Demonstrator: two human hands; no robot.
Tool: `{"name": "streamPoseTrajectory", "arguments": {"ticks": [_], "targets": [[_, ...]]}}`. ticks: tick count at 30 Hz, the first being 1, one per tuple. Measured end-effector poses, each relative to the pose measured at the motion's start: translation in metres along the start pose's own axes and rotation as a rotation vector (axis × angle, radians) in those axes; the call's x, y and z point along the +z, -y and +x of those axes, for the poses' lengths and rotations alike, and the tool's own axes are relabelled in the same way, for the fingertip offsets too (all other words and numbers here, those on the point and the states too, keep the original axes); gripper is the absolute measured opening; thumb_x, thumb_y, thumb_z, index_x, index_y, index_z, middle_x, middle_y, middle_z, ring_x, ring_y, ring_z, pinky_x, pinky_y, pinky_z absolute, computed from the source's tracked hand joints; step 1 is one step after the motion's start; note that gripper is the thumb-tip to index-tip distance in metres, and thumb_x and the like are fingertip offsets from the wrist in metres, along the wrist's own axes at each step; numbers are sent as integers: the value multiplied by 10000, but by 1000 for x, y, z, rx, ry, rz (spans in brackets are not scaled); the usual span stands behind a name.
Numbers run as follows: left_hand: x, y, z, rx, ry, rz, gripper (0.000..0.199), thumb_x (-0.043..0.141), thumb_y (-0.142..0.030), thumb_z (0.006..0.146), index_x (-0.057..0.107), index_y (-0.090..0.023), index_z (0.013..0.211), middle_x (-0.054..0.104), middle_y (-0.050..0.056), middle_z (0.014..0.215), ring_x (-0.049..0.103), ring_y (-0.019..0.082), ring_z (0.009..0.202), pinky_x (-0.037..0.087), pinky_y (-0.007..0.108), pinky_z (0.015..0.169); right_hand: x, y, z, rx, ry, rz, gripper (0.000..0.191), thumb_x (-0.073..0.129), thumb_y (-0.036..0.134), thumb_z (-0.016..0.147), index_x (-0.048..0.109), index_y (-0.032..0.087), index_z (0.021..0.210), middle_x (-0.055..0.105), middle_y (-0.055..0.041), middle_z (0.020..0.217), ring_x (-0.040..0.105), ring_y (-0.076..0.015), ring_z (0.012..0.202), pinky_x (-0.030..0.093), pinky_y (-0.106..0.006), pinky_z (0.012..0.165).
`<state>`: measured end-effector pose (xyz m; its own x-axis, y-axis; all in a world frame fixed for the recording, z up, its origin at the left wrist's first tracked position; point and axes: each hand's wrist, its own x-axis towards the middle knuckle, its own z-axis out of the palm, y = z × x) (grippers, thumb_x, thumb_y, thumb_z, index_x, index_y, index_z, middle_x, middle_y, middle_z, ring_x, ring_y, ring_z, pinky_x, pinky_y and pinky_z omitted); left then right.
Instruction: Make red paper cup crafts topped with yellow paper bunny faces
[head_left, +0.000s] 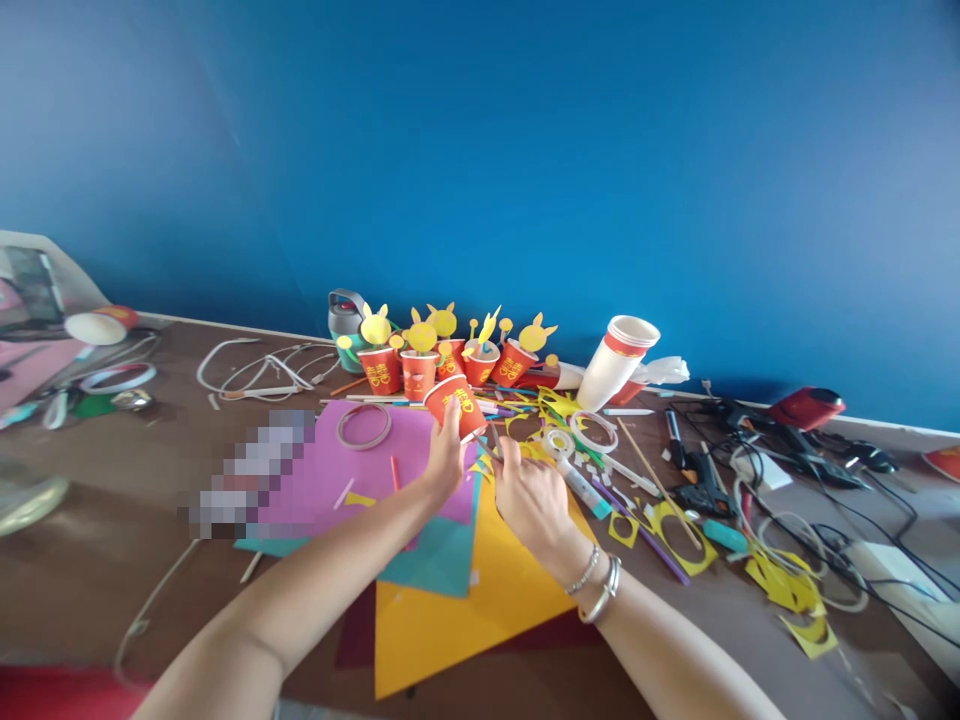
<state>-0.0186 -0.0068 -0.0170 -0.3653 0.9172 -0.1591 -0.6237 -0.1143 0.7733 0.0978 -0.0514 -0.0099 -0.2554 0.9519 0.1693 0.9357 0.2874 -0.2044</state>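
My left hand (447,450) is closed around a red paper cup (459,402) with yellow characters, held tilted above the coloured sheets. Close by on the right, my right hand (531,495) grips what look like scissors (486,443); their grey blades reach the cup's lower end, and the handles are hidden in my fingers. Behind the held cup stand several red paper cups (418,376) with yellow paper animal heads (423,336) rising from them. Beneath my hands lie a purple sheet (330,450), a teal sheet (439,560) and an orange-yellow sheet (465,635).
A stack of white paper cups (611,365) leans at the back right. Yellow paper offcuts (679,540), sticks and a tape roll (559,444) litter the right side. Farther right are a black glue gun (705,485) and tangled cables. A white cable (255,375) lies back left, near a grey-green bottle (346,322).
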Motion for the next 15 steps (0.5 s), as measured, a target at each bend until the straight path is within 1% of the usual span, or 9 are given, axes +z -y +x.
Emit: {"name": "streamPoseTrajectory", "arguments": {"ticks": [2, 4, 6, 8, 9, 10, 11, 13, 15], "targets": [[0, 1, 1, -4, -11, 1, 365, 696, -348, 747, 600, -212, 1073, 627, 124, 1126, 562, 296, 1144, 546, 383, 845, 1, -2, 2, 34, 14, 132, 245, 473, 210, 913, 551, 140, 1135, 716, -112, 751, 685, -228, 705, 429, -266, 591], [0, 1, 2, -6, -27, 0, 378, 703, -349, 742, 595, -215, 1079, 621, 122, 1142, 561, 287, 1145, 547, 365, 836, 1, -4, 7, 121, 56, 428, 232, 509, 244, 886, 561, 151, 1093, 708, -80, 761, 671, -209, 704, 434, -254, 570], [-2, 1, 3, -9, -29, -6, 402, 713, -352, 734, 590, -217, 1091, 622, 126, 1132, 566, 287, 1131, 552, 354, 810, 0, -6, 11, 200, 175, 785, 162, 496, 286, 881, 581, 167, 949, 657, -29, 664, 623, -169, 601, 421, -238, 514], [-4, 0, 4, -11, -14, -11, 428, 726, -351, 720, 590, -211, 1101, 631, 133, 1096, 577, 296, 1107, 557, 356, 785, -2, -8, 15, 220, 349, 1062, 248, 443, 344, 898, 552, 184, 742, 555, 16, 541, 533, -132, 481, 402, -231, 470], [-4, 0, 4, -9, -9, -13, 438, 732, -347, 714, 590, -206, 1103, 634, 135, 1080, 581, 299, 1098, 557, 356, 780, -2, -8, 16, 212, 417, 1130, 311, 419, 364, 906, 521, 190, 669, 511, 29, 503, 496, -120, 446, 395, -230, 461], [-5, 0, 4, -10, -7, -13, 446, 738, -343, 708, 590, -205, 1105, 637, 135, 1069, 584, 300, 1093, 556, 356, 781, -3, -8, 16, 208, 443, 1142, 335, 412, 372, 908, 508, 191, 643, 488, 35, 484, 478, -115, 429, 389, -229, 456], [-5, 0, 4, -13, -8, -15, 450, 741, -344, 705, 589, -208, 1107, 638, 132, 1064, 585, 298, 1091, 554, 355, 785, -2, -8, 16, 212, 415, 1098, 313, 426, 365, 906, 527, 185, 671, 496, 35, 485, 484, -116, 430, 386, -227, 457], [-5, 1, 5, -22, -14, -19, 440, 732, -368, 715, 588, -224, 1105, 641, 121, 1055, 588, 287, 1089, 548, 352, 799, -1, -6, 14, 208, 245, 846, 188, 489, 317, 888, 589, 160, 861, 588, 9, 553, 558, -141, 492, 391, -228, 482], [-4, 5, 4, -40, -4, -19, 413, 715, -411, 729, 595, -231, 1081, 648, 108, 1024, 600, 272, 1066, 540, 348, 805, 2, -4, 10, 141, 64, 476, 215, 519, 259, 882, 579, 146, 1055, 683, -53, 681, 643, -184, 610, 406, -240, 532]]}}
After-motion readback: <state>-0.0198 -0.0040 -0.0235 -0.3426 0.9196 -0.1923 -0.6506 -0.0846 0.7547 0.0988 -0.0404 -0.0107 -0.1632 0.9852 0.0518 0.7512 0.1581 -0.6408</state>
